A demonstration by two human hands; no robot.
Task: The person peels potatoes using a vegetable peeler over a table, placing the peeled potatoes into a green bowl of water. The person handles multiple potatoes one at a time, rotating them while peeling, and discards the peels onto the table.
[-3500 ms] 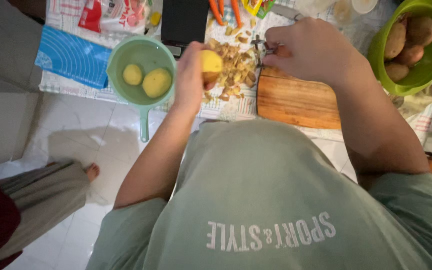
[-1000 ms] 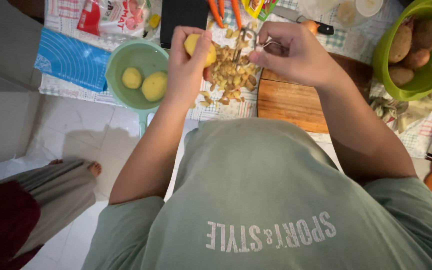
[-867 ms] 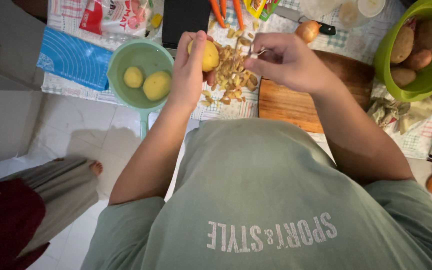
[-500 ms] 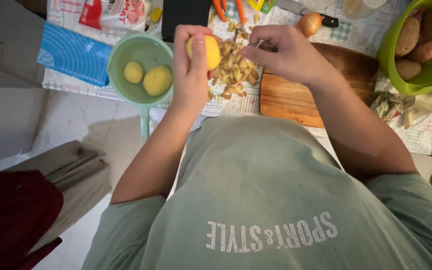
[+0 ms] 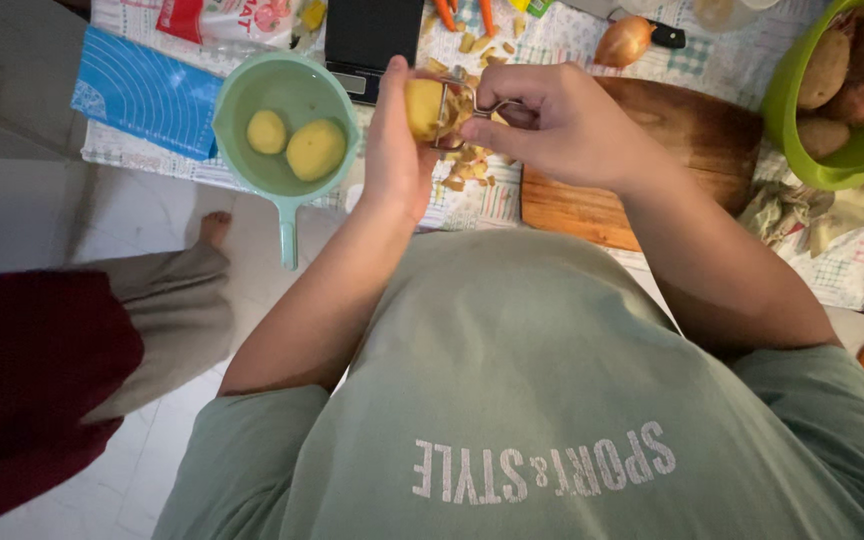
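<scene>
My left hand [image 5: 397, 140] grips a partly peeled yellow potato [image 5: 422, 106] above a pile of peelings [image 5: 464, 165]. My right hand [image 5: 552, 125] holds a metal peeler [image 5: 457, 100] with its blade against the potato's right side. Left of my hands stands a pale green handled bowl [image 5: 284, 110] with two peeled potatoes [image 5: 315, 150] in it. At the far right a bright green bowl [image 5: 802, 125] holds several unpeeled brown potatoes [image 5: 830, 70].
A wooden cutting board [image 5: 652, 150] lies under my right wrist. An onion [image 5: 620, 42], a knife, carrot pieces, a black scale [image 5: 372, 35], a blue mat [image 5: 142, 92] and a food packet sit on the checked cloth. Another person's leg and bare foot [image 5: 214, 228] are at left.
My hands have stayed together on the potato, the peeler working along it. The person at left has stepped closer, their clothing now filling more of the lower left.
</scene>
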